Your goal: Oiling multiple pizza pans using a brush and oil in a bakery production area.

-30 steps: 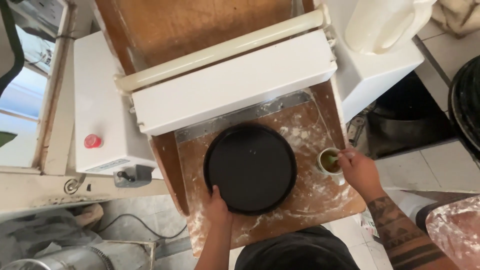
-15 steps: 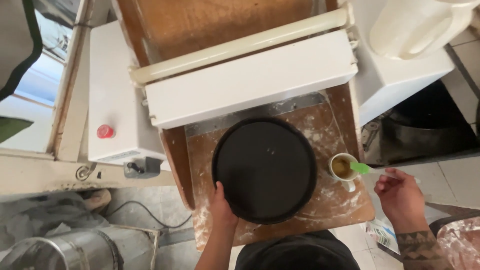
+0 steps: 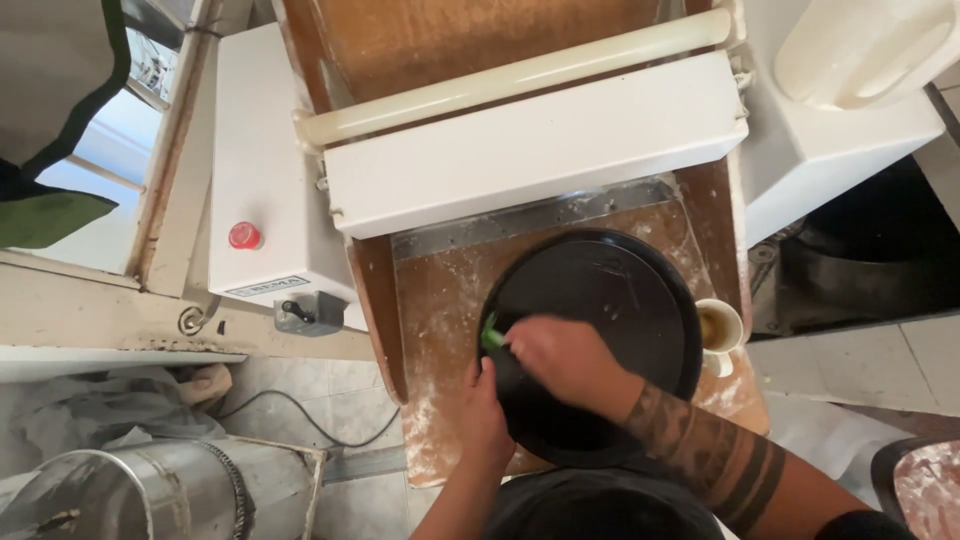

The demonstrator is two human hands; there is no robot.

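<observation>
The round black pan lies flat on the floury board in front of the white machine. The left hand grips the pan's near-left rim. The right hand reaches across the pan, its grip closed on a small green brush whose tip touches the pan's left side. A cup with oily liquid stands just beside the pan's right rim.

The likeliest mishap is the cup: the right forearm crosses the pan near it, and a wide sweep or a shove of the pan could tip it and spill its contents. The pan could also slide on the loose flour if the left hand slackens. Part of the surface may go unbrushed under the arm.
</observation>
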